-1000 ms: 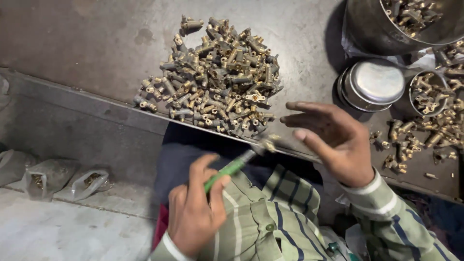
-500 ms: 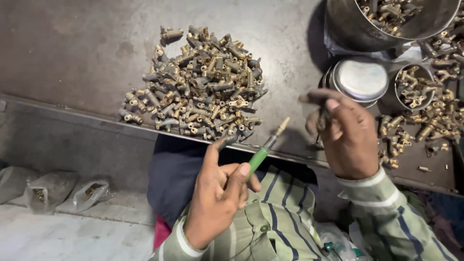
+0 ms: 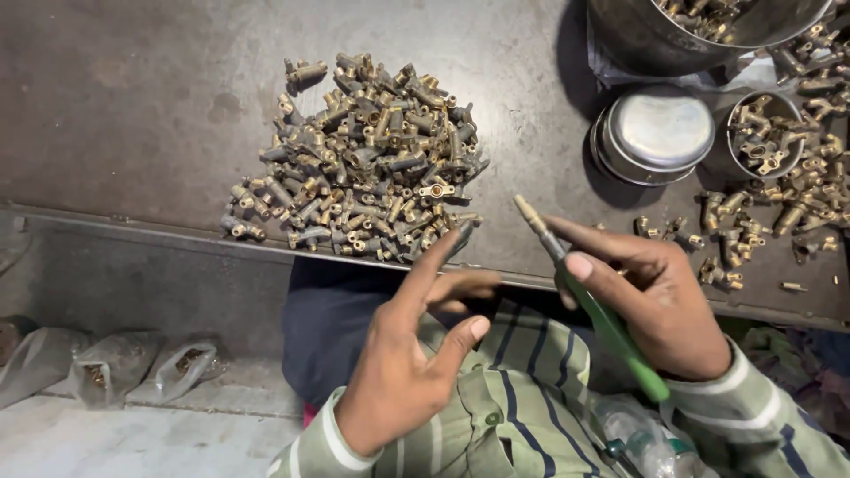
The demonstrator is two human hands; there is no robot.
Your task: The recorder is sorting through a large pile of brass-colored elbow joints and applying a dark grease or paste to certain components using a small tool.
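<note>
Holding a green-handled tool (image 3: 595, 305), the right hand (image 3: 660, 305) pinches its handle between thumb and fingers, tip pointing to 11 o'clock. The left hand (image 3: 416, 354) is spread and empty, its fingers reaching to 1 o'clock toward the pile of fittings (image 3: 363, 164). The tool looks light and stiff, best gripped at the handle. The fittings seem small, hard and heavy for their size, maybe slippery; pick one by its body. At 9 o'clock, on the floor, lie clear plastic bags (image 3: 106, 367), without a visible label.
</note>
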